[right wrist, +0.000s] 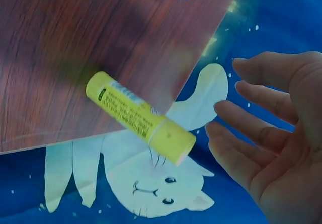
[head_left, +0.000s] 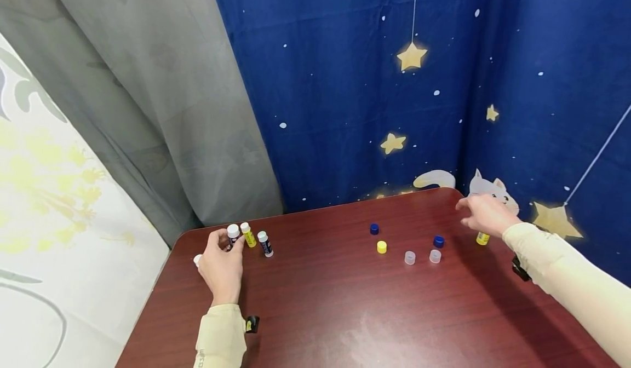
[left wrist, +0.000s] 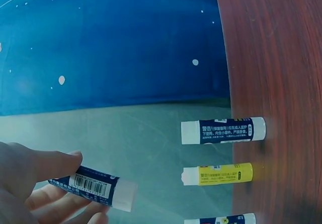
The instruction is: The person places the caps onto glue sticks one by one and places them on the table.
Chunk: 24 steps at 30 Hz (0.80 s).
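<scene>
My left hand [head_left: 223,264] pinches a navy glue stick [left wrist: 95,186] with a white top between thumb and fingers, its barcode facing the left wrist camera. Beside it, a yellow glue stick [left wrist: 221,174] and another navy glue stick [left wrist: 226,131] stand upright, both white-topped. A third navy glue stick [left wrist: 221,219] is cut off by the lower edge of the left wrist view. At the table's right end, a yellow glue stick [right wrist: 138,116] with a yellow top stands close by my right hand [right wrist: 271,118]. The right hand's fingers are spread and loosely bent, apart from that stick.
Several caps lie on the dark red table [head_left: 315,302]: a blue cap [head_left: 374,229], a yellow cap [head_left: 382,247], another blue cap [head_left: 439,241], a clear cap [head_left: 409,257] and a second clear cap [head_left: 435,256]. A star-patterned blue curtain [head_left: 345,83] hangs behind the far edge.
</scene>
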Motion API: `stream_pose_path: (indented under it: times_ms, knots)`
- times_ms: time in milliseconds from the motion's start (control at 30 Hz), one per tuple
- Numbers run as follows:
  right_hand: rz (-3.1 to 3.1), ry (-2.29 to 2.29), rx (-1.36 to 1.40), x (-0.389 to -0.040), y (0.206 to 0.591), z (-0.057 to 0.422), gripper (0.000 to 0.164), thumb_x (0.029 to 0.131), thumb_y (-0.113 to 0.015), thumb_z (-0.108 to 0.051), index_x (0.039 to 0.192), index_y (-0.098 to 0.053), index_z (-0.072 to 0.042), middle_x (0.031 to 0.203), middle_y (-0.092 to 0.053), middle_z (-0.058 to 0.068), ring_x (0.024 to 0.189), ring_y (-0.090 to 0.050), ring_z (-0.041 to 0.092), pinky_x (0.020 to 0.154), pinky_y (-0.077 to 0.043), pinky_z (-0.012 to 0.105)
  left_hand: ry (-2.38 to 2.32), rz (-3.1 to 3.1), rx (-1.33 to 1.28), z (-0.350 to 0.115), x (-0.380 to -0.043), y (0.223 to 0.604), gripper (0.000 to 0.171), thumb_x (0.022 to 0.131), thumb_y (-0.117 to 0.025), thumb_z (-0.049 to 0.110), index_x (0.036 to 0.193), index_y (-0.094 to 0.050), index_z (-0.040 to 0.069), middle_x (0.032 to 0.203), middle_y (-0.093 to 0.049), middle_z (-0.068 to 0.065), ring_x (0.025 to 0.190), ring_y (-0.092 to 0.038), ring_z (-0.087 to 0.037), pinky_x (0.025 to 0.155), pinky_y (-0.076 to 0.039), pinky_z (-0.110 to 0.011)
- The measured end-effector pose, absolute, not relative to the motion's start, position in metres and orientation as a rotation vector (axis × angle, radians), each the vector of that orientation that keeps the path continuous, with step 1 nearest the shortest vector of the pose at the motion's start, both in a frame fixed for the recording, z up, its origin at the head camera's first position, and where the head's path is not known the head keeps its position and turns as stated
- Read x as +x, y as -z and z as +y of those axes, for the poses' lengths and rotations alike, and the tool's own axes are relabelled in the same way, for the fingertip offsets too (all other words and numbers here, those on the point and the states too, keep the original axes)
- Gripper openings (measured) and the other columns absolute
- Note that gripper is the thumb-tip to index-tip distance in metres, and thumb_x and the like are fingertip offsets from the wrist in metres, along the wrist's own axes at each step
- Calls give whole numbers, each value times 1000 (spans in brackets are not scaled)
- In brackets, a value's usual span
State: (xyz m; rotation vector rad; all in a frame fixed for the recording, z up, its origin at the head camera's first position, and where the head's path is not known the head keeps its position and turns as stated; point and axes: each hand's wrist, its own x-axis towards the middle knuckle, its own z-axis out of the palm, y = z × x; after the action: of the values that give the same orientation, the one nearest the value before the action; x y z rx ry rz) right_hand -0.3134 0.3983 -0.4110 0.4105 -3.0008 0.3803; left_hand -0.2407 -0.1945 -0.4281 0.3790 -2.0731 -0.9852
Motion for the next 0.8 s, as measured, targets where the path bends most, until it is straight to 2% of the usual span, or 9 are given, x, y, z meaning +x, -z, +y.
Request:
stream_pose_path:
  times_ms: [233, 600, 800]
  knots:
    - [-2987, -306, 472, -313, 419, 385, 31, 80, -78, -9, 110, -73, -2, 99, -71, 15, 89, -64, 33, 82, -53, 56, 993, -2053, 334, -192, -240, 424, 31, 82, -86, 15, 108, -70, 9, 99, -75, -12, 89, -69, -31, 90, -40, -46]
    - [-3004, -357, 534, -315, 441, 368, 29, 77, -79, -6, 106, -75, -5, 97, -72, 10, 87, -66, 29, 83, -53, 57, 949, -2074, 299, -190, -237, 419, 31, 84, -84, 24, 109, -71, 14, 97, -74, -6, 84, -67, -25, 83, -37, -42]
    - [-3012, -370, 560, -314, 449, 365, 27, 77, -79, -6, 104, -75, -8, 93, -72, 6, 83, -64, 24, 81, -54, 55, 955, -2067, 283, -190, -236, 417, 32, 85, -84, 26, 111, -71, 14, 98, -75, -4, 86, -68, -20, 78, -44, -30]
